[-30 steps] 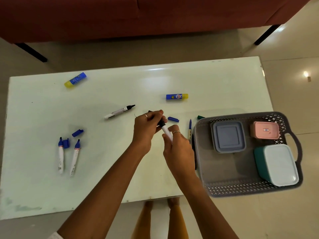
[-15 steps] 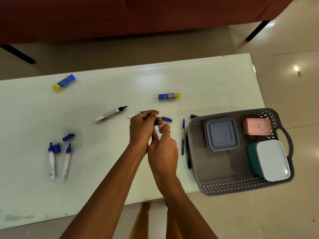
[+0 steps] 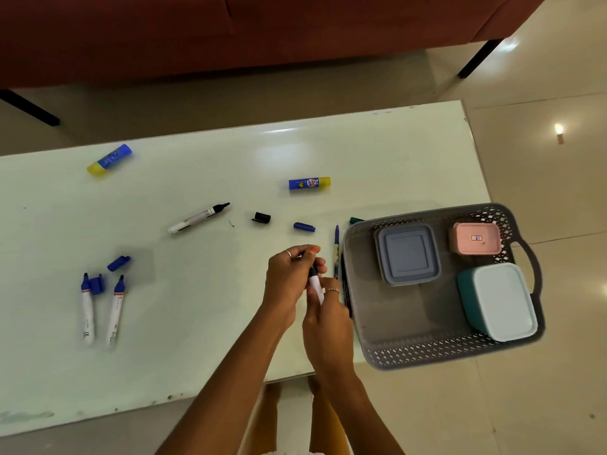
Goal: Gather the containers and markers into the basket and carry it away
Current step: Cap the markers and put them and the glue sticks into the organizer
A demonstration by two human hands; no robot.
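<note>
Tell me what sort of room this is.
Probably a home living room: a low white table stands on a glossy tiled floor, with a red sofa on dark legs just beyond it.

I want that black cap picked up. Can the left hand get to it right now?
Probably not yet: the left hand is busy gripping a marker with the right hand. The table path to the black cap looks free.

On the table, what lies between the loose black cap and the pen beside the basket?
In the head view, one loose blue cap lies between the black cap and the blue pen beside the grey basket. The rest of that stretch is bare tabletop.
</note>
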